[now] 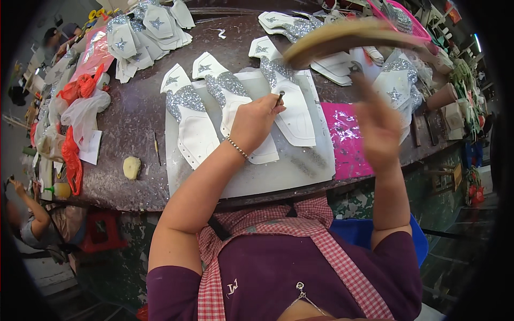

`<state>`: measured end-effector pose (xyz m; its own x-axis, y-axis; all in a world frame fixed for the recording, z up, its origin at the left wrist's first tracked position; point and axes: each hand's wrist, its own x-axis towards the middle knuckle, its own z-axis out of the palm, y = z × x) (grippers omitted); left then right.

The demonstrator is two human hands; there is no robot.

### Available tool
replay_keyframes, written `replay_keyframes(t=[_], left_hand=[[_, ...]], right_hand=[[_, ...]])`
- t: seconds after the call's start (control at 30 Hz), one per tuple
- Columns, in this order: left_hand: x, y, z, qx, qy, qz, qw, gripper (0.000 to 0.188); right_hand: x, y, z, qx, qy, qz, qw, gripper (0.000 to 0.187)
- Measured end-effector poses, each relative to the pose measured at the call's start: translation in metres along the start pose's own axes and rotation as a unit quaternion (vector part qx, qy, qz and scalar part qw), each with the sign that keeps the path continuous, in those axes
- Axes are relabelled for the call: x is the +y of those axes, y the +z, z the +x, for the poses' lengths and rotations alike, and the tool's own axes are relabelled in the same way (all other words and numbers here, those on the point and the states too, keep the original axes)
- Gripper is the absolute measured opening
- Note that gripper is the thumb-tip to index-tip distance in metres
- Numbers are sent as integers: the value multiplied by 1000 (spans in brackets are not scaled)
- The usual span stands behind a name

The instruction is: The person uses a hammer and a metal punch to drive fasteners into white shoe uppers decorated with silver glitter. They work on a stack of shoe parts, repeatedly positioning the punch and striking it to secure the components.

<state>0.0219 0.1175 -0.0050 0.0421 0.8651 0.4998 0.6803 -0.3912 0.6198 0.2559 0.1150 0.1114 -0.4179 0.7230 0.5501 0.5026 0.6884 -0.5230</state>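
Three white panels with silver glitter bands and stars lie side by side on a pale board: a left panel (196, 134), a middle panel (235, 99) and a right panel (299, 120). They look like shoe upper pieces. Over the right panel, my left hand (258, 120) is closed around a short dark punch (280, 97), whose tip is hidden by my fingers. My right hand (377, 128) is raised beside the board and blurred, closed on the dark handle of a mallet (348, 41). The mallet's tan head is smeared by motion above the panels.
Stacked glitter panels (152, 32) stand at the far left, with more panels (395, 83) at the right. A pink sheet (348, 142) lies beside the board. A yellowish lump (131, 168) and thin tool (157, 148) lie left, near plastic bags (88, 109).
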Motion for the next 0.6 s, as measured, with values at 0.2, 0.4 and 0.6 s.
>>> replay_keyframes(t=[0.2, 0.4, 0.6], left_hand=[[-1, 0, 2, -5, -173, -85, 981, 16], [-3, 1, -7, -4, -159, -99, 982, 19], [2, -2, -8, -14, -152, -60, 987, 22]], right_hand=[[8, -9, -16, -37, 157, 34, 986, 34], [23, -7, -51, -25, 230, 136, 963, 36], [21, -4, -52, -15, 257, 167, 952, 36]])
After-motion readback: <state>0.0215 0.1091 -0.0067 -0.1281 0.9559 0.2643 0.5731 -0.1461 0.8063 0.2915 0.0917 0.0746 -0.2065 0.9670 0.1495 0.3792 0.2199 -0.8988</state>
